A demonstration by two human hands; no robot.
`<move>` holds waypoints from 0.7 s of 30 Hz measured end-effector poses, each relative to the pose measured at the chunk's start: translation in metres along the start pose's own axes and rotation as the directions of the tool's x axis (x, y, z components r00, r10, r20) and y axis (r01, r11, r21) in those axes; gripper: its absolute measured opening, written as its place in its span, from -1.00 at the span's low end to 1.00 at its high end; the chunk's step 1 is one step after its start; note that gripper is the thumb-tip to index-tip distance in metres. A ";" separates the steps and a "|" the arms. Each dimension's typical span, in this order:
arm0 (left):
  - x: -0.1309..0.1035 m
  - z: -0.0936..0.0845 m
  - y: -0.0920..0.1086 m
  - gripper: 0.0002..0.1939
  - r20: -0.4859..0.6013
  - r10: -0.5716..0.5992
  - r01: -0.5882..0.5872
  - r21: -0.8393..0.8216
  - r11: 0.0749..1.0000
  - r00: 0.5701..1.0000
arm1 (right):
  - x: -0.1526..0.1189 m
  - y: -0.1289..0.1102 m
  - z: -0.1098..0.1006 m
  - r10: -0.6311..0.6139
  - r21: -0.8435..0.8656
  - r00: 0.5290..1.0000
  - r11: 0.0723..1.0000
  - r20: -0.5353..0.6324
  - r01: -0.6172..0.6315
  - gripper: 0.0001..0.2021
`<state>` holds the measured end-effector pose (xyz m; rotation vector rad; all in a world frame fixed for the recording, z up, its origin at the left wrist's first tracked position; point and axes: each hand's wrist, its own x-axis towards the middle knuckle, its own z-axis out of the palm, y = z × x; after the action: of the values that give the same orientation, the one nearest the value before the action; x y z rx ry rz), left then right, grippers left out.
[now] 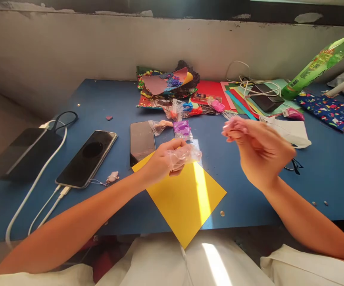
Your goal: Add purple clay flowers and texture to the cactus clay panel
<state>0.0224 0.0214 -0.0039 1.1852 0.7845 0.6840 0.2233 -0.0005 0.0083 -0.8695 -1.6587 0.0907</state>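
Note:
Over the upper part of a yellow paper square (pixel 172 198), my left hand (pixel 167 161) is closed on a clear plastic wrapper (pixel 185 157). My right hand (pixel 259 151) is raised to the right of the paper, its fingers pinched on a soft pink lump (pixel 234 126); it is slightly blurred. Just beyond my left hand lie a purple packet (pixel 183 130) and a plastic bag with a peach-coloured lump (pixel 162 126). A dark phone (pixel 142 141) rests partly beneath the paper's left corner.
At left are a charging phone (pixel 87 159), a black device (pixel 25 149) and a small charm (pixel 112 176). Colourful packets (pixel 168 87) and coloured papers (pixel 212 93) line the back. A green bottle (pixel 320 67) leans at back right, near patterned cloth (pixel 329 107).

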 end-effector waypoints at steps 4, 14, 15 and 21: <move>-0.002 0.004 0.007 -0.75 0.130 -0.044 0.074 -0.233 0.970 0.990 | 0.005 -0.005 -0.004 -0.161 -0.128 0.987 0.979 -0.022 0.157 -0.67; -0.003 0.003 0.007 -0.87 0.136 -0.065 0.101 -0.276 0.956 0.989 | -0.007 -0.012 0.004 0.185 0.217 0.954 0.947 0.236 -0.238 -0.93; -0.003 0.004 0.006 -0.86 0.114 -0.050 0.080 -0.276 0.958 0.992 | -0.008 -0.013 0.005 0.193 0.250 0.947 0.933 0.258 -0.258 -0.93; -0.003 0.005 0.001 -0.91 0.070 0.045 -0.035 -0.147 0.988 0.997 | -0.009 -0.015 0.004 0.171 0.283 0.935 0.923 0.310 -0.263 -0.89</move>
<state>0.0251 0.0163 -0.0014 1.0889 0.6397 0.7151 0.2128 -0.0152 0.0072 -0.8142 -1.7361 0.6499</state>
